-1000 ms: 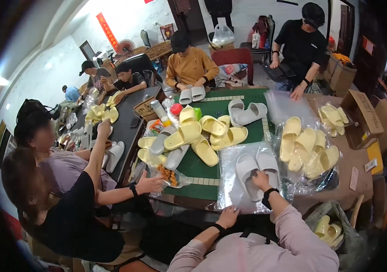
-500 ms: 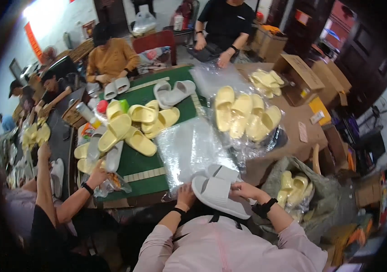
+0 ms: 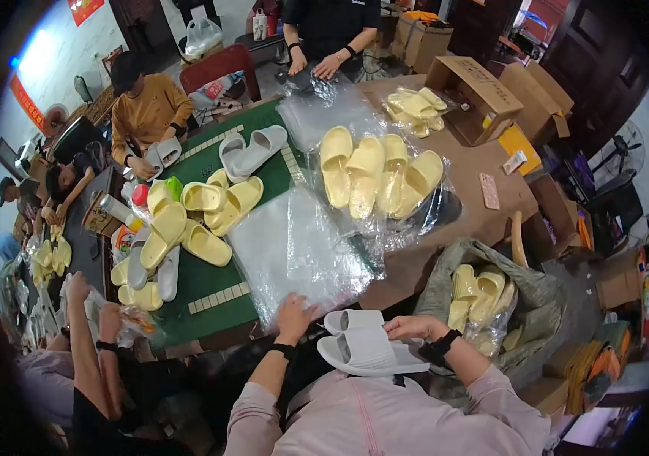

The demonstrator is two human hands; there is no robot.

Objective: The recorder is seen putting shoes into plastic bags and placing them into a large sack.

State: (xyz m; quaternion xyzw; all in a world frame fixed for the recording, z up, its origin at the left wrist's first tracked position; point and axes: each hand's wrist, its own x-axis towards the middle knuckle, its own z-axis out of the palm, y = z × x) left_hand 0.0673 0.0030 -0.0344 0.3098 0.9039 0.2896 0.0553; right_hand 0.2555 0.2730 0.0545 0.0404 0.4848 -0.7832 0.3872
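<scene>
A: Around the hands?

B: Stack of clear plastic bags (image 3: 294,247) just above, centre frame, on the green mat (image 3: 210,281). Loose yellow slippers (image 3: 187,220) left of the stack; bagged yellow slippers (image 3: 374,175) above and right. Open sack of yellow slippers (image 3: 480,292) at right, close to the right wrist. Cardboard boxes (image 3: 476,87) upper right. Another grey pair (image 3: 252,150) upper centre.

A: Anything in the way?

B: Nothing lying between the hands and the bag stack. Another person's forearms (image 3: 93,342) at lower left, well apart.

A: The grey slippers?

B: Pair of grey slippers (image 3: 366,349) low in the frame, centre, against the pink-shirted chest, off the table edge. Stacked one over the other, soles down, straps up. Long axis roughly left to right, tilting slightly down toward the right.

A: Grips?

B: Right hand (image 3: 414,328) curled over the pair's upper right edge, holding it. Left hand (image 3: 294,313) spread flat, fingers open, pressing the near edge of the plastic bags, just left of the slippers.
</scene>
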